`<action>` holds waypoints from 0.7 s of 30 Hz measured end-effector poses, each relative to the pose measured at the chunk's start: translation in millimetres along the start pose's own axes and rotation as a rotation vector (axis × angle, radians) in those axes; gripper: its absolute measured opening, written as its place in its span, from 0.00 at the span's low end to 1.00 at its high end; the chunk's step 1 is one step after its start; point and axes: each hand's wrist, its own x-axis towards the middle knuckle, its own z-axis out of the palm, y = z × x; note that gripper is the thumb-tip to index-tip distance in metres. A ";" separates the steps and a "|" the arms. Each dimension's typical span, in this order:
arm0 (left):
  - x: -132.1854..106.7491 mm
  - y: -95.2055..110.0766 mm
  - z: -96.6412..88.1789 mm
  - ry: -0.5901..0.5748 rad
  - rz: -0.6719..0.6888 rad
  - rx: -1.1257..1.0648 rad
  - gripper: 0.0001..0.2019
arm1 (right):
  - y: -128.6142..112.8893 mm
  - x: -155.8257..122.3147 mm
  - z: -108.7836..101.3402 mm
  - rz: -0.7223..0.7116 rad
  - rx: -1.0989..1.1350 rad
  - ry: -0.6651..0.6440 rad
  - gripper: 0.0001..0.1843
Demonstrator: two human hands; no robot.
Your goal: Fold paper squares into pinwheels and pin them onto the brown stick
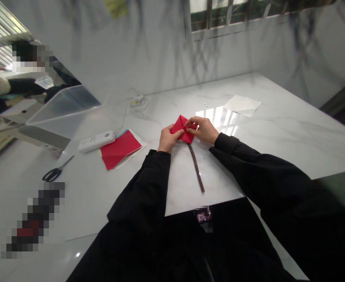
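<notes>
- Folded red paper (183,129) sits near the middle of the white marble table (278,129), pinched from both sides
- left hand (168,140) grips its lower left edge, thumb on top; right hand (203,129) pinches its right corner with curled fingers
- a thin dark stick (197,167) runs from under the paper toward the near edge
- towards the left edge: a stack of red and white sheets (120,149), a white device (96,141), black scissors (55,171); a white sheet (242,105) lies towards the far edge
</notes>
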 end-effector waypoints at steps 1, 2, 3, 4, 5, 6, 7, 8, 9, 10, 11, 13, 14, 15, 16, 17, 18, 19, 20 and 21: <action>0.1 -0.1 0.0 0.001 -0.001 -0.002 0.19 | -0.1 -0.1 -0.5 -0.001 -0.002 -0.004 0.06; 0.2 -0.2 0.0 0.003 -0.001 -0.005 0.19 | -0.3 -0.1 -0.9 -0.001 -0.001 -0.007 0.06; 0.2 -0.4 -0.1 0.005 -0.003 -0.010 0.19 | -0.6 -0.2 -1.1 -0.001 0.003 -0.011 0.06; 0.3 -0.8 -0.3 0.005 -0.006 -0.015 0.20 | -0.9 -0.2 -1.1 -0.001 0.009 -0.012 0.06; 0.4 -1.2 -0.5 0.004 -0.010 -0.020 0.20 | -1.2 -0.2 -0.9 -0.001 0.015 -0.012 0.05; 0.5 -1.7 -0.9 0.003 -0.014 -0.024 0.21 | -1.4 -0.2 -0.6 -0.002 0.022 -0.010 0.05; 0.6 -2.1 -1.3 0.003 -0.018 -0.027 0.21 | -1.4 -0.2 -0.2 -0.002 0.028 -0.006 0.05; 0.7 -2.5 -1.8 0.003 -0.020 -0.029 0.22 | -1.2 -0.1 0.1 -0.002 0.034 -0.001 0.05; 0.7 -2.8 -2.2 0.003 -0.022 -0.031 0.22 | -0.9 -0.1 0.3 -0.001 0.042 0.004 0.05; 0.7 -2.9 -2.6 0.004 -0.022 -0.035 0.22 | -0.5 0.0 0.4 0.001 0.050 0.007 0.06; 0.5 -2.8 -2.8 0.004 -0.023 -0.039 0.23 | 0.0 0.1 0.3 0.003 0.057 0.006 0.06; -0.1 -2.2 -3.1 0.003 -0.023 -0.046 0.23 | 0.8 0.1 -0.1 0.003 0.070 -0.002 0.06; -0.4 -1.6 -3.0 0.002 -0.019 -0.043 0.22 | 1.0 0.1 -0.4 0.001 0.073 -0.008 0.06; -0.9 -1.0 -2.9 0.001 -0.012 -0.035 0.22 | 0.9 0.1 -0.7 0.002 0.070 -0.013 0.06; -1.3 -0.4 -2.7 0.001 -0.004 -0.022 0.21 | 0.7 0.1 -1.1 0.007 0.060 -0.016 0.06; -1.7 0.2 -2.4 0.003 0.002 -0.010 0.20 | 0.3 0.1 -1.4 0.017 0.046 -0.019 0.06; -2.1 0.9 -2.1 0.005 0.005 0.000 0.20 | -0.2 0.3 -1.8 0.031 0.030 -0.022 0.06; -2.5 1.5 -1.7 0.007 0.003 0.006 0.20 | -0.5 0.5 -2.1 0.046 0.016 -0.026 0.06; -2.8 2.1 -1.2 0.008 -0.002 0.009 0.20 | -0.6 0.9 -2.4 0.059 0.006 -0.032 0.06; -3.1 2.6 -0.8 0.008 -0.007 0.009 0.20 | -0.4 1.4 -2.7 0.070 0.003 -0.041 0.06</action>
